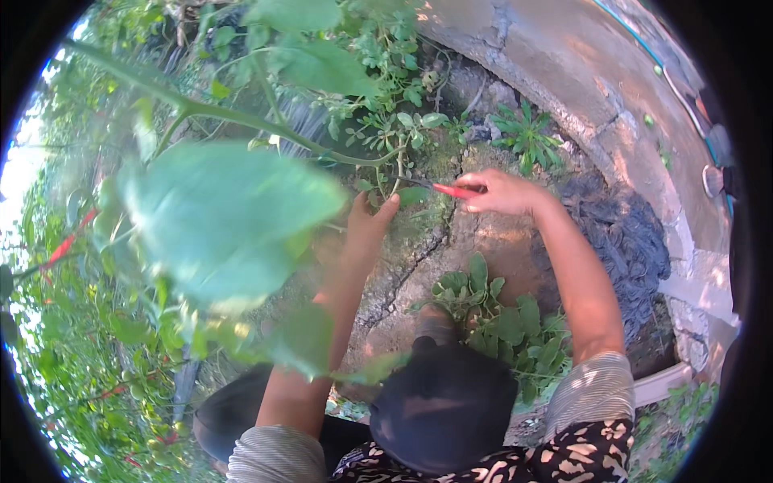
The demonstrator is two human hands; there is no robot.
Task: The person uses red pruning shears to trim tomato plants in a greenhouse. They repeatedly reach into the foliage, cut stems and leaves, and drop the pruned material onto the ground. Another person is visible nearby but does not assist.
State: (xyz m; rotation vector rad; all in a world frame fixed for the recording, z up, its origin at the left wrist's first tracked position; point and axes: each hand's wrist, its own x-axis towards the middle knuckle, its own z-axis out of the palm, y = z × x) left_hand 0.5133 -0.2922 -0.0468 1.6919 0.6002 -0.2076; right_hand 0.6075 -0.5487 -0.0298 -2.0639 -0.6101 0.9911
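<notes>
My right hand (498, 192) is closed around the red handles of a small pair of scissors or snips (453, 191). Their dark, narrow blades point left and lie at a thin green plant stem (400, 160). Just below, my left hand (371, 220) has its thumb and a finger around the lower stems; whether it pinches them firmly cannot be told. A thick green stem (259, 124), apparently of a tomato plant, arches from the upper left towards the same spot. A large blurred leaf (229, 211) close to the camera covers part of the left side.
Cracked soil (416, 259) lies under my hands. A leafy weed (528, 139) and low broad-leaved plants (507, 326) grow nearby. At the right are a heap of dark netting or sheeting (622, 241) and a concrete edge (561, 115). Dense plants with green fruit (137, 389) fill the left.
</notes>
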